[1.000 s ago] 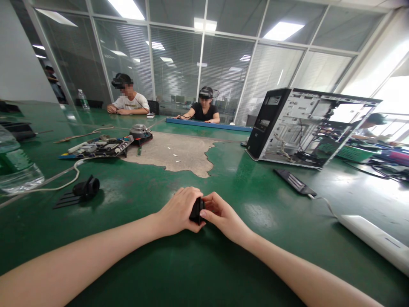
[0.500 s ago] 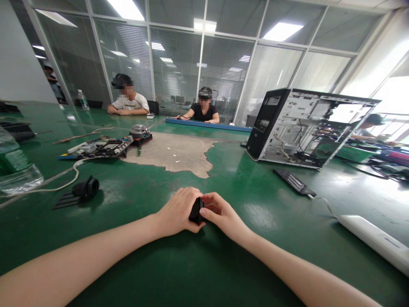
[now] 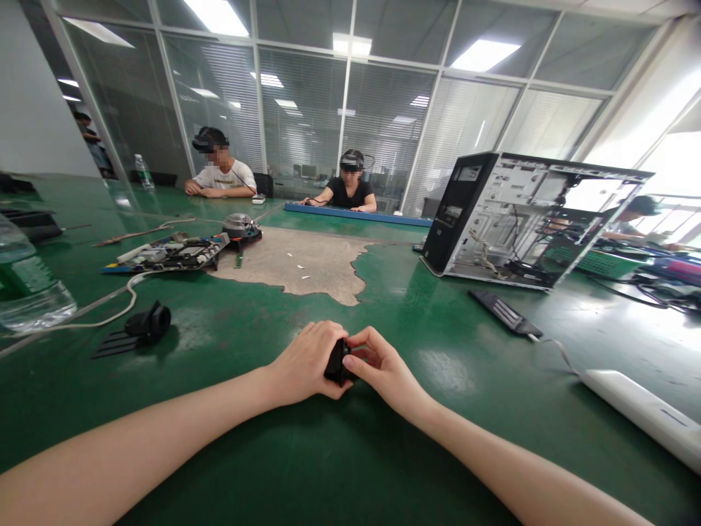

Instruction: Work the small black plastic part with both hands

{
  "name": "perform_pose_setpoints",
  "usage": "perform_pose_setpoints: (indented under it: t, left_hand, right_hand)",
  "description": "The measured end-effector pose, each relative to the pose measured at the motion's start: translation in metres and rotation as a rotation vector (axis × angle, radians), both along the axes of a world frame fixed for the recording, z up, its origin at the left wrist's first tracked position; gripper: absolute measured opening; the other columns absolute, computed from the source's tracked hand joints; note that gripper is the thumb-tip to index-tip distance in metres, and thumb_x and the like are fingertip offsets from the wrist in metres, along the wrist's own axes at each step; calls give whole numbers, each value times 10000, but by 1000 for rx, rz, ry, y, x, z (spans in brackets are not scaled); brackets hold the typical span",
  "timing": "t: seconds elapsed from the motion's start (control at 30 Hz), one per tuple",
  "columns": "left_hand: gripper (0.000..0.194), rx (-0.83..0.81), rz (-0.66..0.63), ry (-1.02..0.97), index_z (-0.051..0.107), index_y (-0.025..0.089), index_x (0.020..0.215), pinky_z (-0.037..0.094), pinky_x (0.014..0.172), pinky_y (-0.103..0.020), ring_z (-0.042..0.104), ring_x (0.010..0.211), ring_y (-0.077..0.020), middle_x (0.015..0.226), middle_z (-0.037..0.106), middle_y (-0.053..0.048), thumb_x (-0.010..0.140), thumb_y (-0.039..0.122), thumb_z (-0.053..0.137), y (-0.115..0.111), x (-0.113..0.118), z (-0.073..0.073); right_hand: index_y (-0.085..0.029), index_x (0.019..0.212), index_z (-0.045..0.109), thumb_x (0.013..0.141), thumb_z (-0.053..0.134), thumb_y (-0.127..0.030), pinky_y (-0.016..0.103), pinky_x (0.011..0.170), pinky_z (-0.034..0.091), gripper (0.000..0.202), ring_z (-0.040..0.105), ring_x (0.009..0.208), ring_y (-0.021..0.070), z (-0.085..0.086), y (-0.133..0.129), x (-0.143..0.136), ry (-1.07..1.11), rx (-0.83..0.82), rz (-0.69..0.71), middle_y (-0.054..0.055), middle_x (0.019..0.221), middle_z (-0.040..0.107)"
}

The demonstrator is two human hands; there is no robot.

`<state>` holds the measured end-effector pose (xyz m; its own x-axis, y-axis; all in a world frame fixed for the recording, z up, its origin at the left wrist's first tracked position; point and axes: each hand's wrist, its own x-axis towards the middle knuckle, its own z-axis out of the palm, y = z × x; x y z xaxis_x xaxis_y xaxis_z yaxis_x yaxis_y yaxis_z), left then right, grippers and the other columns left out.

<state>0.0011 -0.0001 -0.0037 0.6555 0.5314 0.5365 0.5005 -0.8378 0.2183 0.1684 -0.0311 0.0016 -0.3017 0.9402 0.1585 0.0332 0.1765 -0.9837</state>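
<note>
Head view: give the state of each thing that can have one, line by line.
Black part, held, partly hidden.
Left hand, closed around the black part.
Right hand, curled against the black part.
Computer case, upright, side open.
Circuit board, uncased, lying on the table.
Near bottle, upright, cut off by the picture's edge.
Far bottle, upright.
White box, lying down.

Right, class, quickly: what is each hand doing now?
Left hand: closed around a small black object.
Right hand: also closed on that object.
</note>
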Motion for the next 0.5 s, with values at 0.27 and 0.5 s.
perform_pose_setpoints:
  t: [0.27,0.5]
  left_hand:
    - [528,12,9,19,365,151,1033,394,775,-384,503,910,-258,1007,503,-94,601,314,621,2,0,-3]
    - [515,25,1,5,370,156,1036,392,775,-383,498,912,-255,1011,500,-95,606,301,614,0,0,-2]
  right_hand:
    - [-191,921,471,743,589,-320,307,706,482,249,555,827,156,-1,-3,3,-91,29,72,18,867,548]
    - [-203,872,458,761,567,-309,280,659,483,189,551,757,134,0,-5,2,-59,59,53,-6,800,531]
